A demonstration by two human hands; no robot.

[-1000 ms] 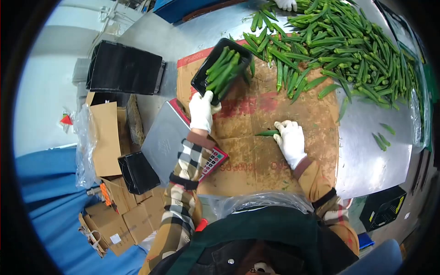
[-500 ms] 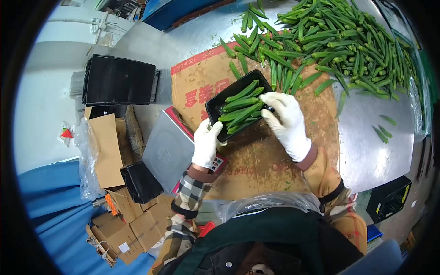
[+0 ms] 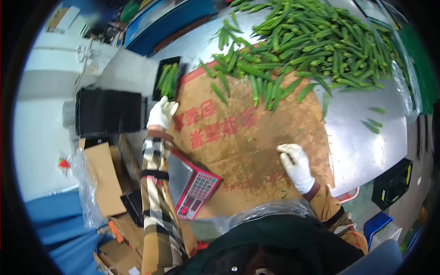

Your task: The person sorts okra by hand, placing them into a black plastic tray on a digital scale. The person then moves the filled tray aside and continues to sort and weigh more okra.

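Beyond the left edge of the cardboard (image 3: 261, 156), the black tray (image 3: 163, 63) of okra (image 3: 168, 81) is now shifted away from the right hand (image 3: 297, 167), whose narrowly parted fingers hold nothing visible, leaving only the left hand (image 3: 161, 113) at it, grip impossible to tell.

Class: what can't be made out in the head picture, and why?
Head view throughout:
Tray: okra pods mostly hide its floor.
Left hand: covers any contact point with the tray; grip unclear.
Scale's display: reading too small.
Okra heap: cut off by top edge.
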